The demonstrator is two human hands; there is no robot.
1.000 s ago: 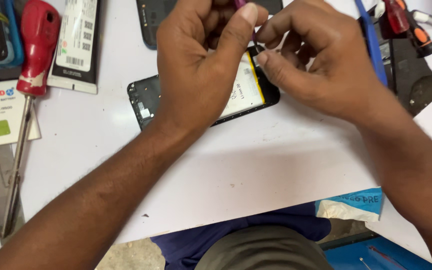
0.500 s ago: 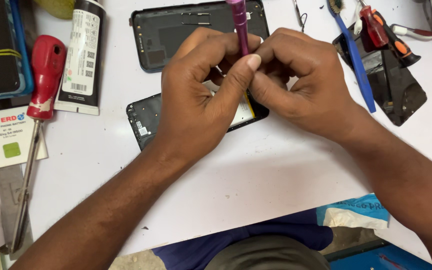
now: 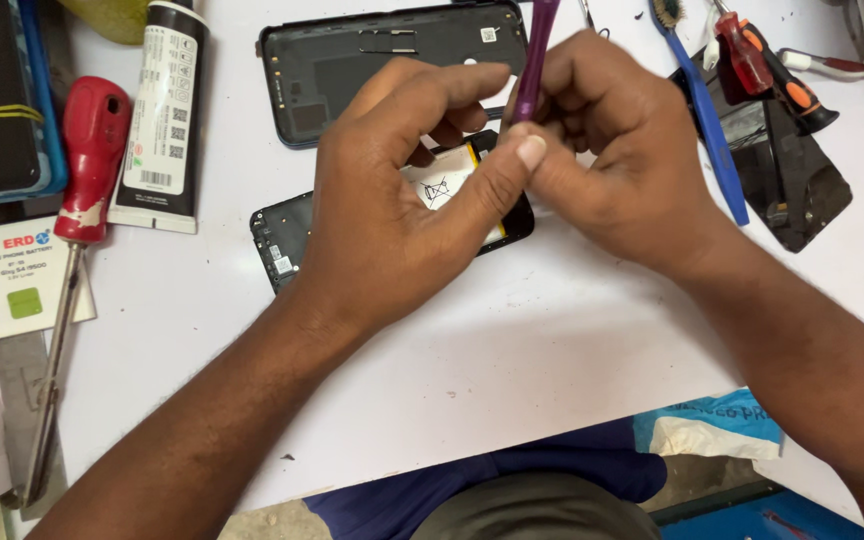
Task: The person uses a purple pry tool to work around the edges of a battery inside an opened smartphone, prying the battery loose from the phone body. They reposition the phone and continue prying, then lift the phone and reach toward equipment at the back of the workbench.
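An opened black phone (image 3: pixel 282 240) lies on the white table (image 3: pixel 452 380), its white battery (image 3: pixel 442 185) showing between my fingers. My left hand (image 3: pixel 392 220) rests over the phone, thumb stretched right and pressing near the battery's edge. My right hand (image 3: pixel 622 160) is closed around a thin purple tool (image 3: pixel 537 50) that stands nearly upright, its tip hidden behind my thumb at the phone.
A dark phone back cover (image 3: pixel 382 60) lies behind the phone. At left are a red-handled screwdriver (image 3: pixel 87 170), a black-and-white glue tube (image 3: pixel 167 110) and a white battery pack (image 3: pixel 17 280). At right lie a blue tool (image 3: pixel 707 120), an orange-and-red screwdriver (image 3: pixel 767 70) and a black screen panel (image 3: pixel 792 180).
The view has shifted, so everything sits lower in the frame. The purple tool has come into view in my right hand, and my left thumb stays at the battery.
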